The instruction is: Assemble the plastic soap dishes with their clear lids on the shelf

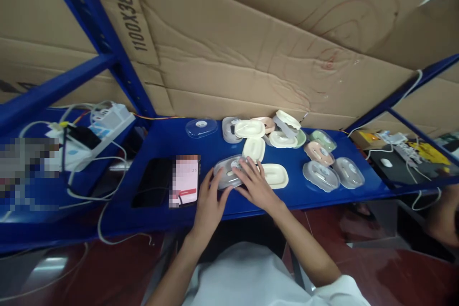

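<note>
A grey oval soap dish (pixel 228 179) under a clear lid lies at the front of the blue shelf, between my two hands. My left hand (pixel 211 196) grips its left side, thumb at the near edge. On the right end of the lid rest the fingers of my right hand (pixel 256 184), with the thumb low at the near rim. Just right of that hand lies a cream dish part (pixel 278 176), partly covered by my fingers. Another cream part (pixel 254 149) sits directly behind the grey dish.
Cream, pink and green dish parts (pixel 283 139) are piled at the back. Several lidded dishes (pixel 321 175) stand on the right. A loose clear lid (pixel 201 127) lies back left. A phone with a lit screen (pixel 188 179) is left of my hands. Blue posts (pixel 107 48) and cables flank the shelf (pixel 222 208).
</note>
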`<state>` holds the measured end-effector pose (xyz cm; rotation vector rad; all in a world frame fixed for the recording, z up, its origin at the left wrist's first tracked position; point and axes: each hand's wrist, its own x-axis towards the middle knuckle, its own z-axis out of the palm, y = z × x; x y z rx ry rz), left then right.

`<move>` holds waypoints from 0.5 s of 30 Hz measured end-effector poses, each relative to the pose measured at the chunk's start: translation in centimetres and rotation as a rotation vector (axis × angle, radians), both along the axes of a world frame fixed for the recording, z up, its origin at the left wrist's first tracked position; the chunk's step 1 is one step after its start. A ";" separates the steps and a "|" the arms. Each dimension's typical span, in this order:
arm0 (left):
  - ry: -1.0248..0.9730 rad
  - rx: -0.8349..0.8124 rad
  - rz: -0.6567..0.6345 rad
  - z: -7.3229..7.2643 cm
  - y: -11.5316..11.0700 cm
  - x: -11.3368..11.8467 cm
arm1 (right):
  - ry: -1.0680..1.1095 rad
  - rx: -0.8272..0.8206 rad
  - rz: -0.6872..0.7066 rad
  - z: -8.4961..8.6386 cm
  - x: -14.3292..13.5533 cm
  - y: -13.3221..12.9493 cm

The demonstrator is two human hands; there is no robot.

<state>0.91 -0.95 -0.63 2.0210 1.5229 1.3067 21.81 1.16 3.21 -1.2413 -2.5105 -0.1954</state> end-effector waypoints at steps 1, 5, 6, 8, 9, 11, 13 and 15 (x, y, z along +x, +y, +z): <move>-0.011 0.016 -0.003 0.2 0.0 -0.1 | -0.009 0.015 0.003 0.3 0.0 0.1; -0.032 0.096 0.010 2.5 -0.4 -0.2 | 0.038 0.112 0.089 2.5 0.4 -0.1; -0.042 0.118 0.014 3.3 -0.8 0.0 | 0.065 0.136 0.103 3.2 0.8 -0.4; -0.075 0.161 0.008 5.1 -1.8 0.8 | 0.135 0.176 0.099 4.5 2.3 -1.1; -0.089 0.179 -0.009 5.9 -2.4 1.3 | 0.179 0.199 0.077 5.1 3.4 -1.5; -0.080 0.179 -0.063 7.0 -3.5 2.7 | 0.268 0.273 -0.013 6.0 6.8 -2.3; 0.002 0.135 -0.167 7.2 -4.3 4.2 | 0.335 0.377 -0.157 6.6 11.7 -2.7; 0.134 0.104 -0.311 6.7 -4.3 5.8 | 0.379 0.463 -0.355 6.9 18.2 -2.5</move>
